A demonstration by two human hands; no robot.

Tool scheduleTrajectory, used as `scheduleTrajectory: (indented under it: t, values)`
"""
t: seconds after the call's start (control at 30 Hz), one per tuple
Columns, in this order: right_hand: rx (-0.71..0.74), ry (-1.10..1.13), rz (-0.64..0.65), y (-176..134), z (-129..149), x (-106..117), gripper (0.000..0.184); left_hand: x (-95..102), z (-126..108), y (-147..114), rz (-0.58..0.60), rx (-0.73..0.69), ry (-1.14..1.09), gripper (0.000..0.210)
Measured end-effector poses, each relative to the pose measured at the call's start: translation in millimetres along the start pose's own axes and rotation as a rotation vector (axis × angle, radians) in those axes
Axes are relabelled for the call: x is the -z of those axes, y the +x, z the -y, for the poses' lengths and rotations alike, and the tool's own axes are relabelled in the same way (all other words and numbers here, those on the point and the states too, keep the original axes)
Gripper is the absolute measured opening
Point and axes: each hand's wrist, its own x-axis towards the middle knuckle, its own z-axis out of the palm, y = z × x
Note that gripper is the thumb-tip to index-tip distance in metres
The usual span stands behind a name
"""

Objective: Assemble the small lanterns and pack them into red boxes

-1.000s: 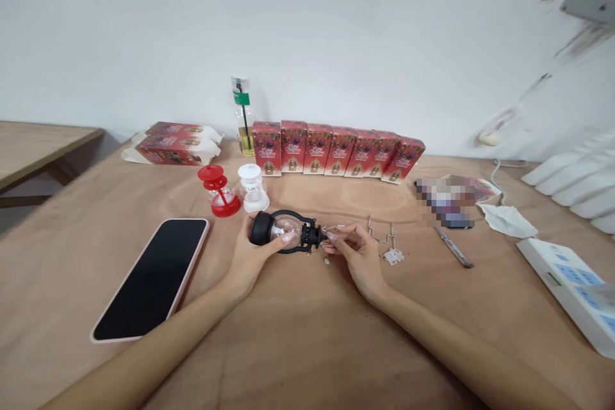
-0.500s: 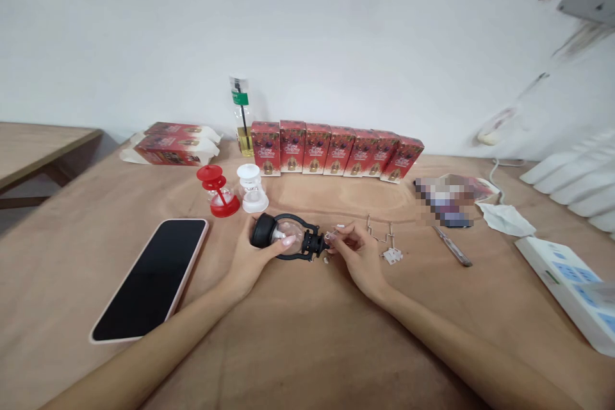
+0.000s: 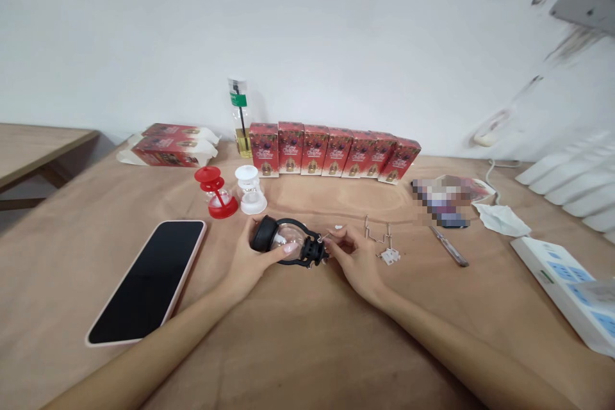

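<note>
A small black lantern (image 3: 313, 250) with a clear bulb-shaped body lies on its side, its base to the left. Around the base and body, my left hand (image 3: 252, 264) is closed, thumb resting on the clear part. At the lantern's top end my right hand (image 3: 356, 262) pinches a thin bent metal wire (image 3: 323, 238), which touches the black top. Just right of that hand lie more bent wires (image 3: 379, 239) and small white tags (image 3: 391, 257). Beyond my left hand stand a red lantern (image 3: 221, 206) and a white lantern (image 3: 252, 204).
Several red boxes (image 3: 314, 152) stand in a row near the wall beside a clear bottle (image 3: 244, 139). More red boxes (image 3: 166, 150) lie back left. A phone (image 3: 148, 288) is at left; a craft knife (image 3: 449, 247) and power strip (image 3: 560, 288) are at right.
The lantern's top end has turned slightly toward me. My right hand has brought the wire against the lantern's top. The view has shifted slightly.
</note>
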Motion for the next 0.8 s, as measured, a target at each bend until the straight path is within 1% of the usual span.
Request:
scheduleTrajectory:
  t: [0.13,0.27,0.37,0.43,0.5,0.57,0.67,0.73,0.8]
  values:
    - [-0.031,0.0,0.003,-0.4,0.5,-0.7,0.02,1.2,2.2,1.1,0.035,-0.028,-0.033,0.051]
    - [-0.045,0.026,0.003,-0.7,1.8,-2.1,0.018,1.5,-4.7,-1.3,0.08,-0.056,-0.014,0.051]
    - [-0.085,0.032,-0.005,2.5,0.4,0.5,0.017,1.4,-9.3,-3.9,0.069,-0.097,0.017,0.05]
    - [-0.085,-0.022,-0.03,7.6,-1.0,5.4,0.019,1.2,-9.3,-4.4,0.057,-0.106,0.038,0.049]
    - [-0.056,-0.089,-0.069,15.0,-0.5,12.6,0.022,0.2,-7.1,-3.7,0.039,-0.096,0.08,0.048]
    - [-0.024,-0.139,-0.103,23.6,4.7,20.8,0.024,-1.7,-3.9,-2.0,-0.002,-0.099,0.141,0.047]
    - [0.022,-0.184,-0.13,36.2,24.2,31.3,0.026,-5.3,1.1,0.0,-0.019,-0.161,0.214,0.046]
    - [0.117,-0.249,-0.137,42.1,43.2,35.3,0.022,-6.7,4.3,0.0,0.022,-0.194,0.252,0.047]
    - [0.305,-0.362,-0.137,44.1,63.1,36.5,0.015,-6.3,7.6,-1.1,0.087,-0.2,0.297,0.05]
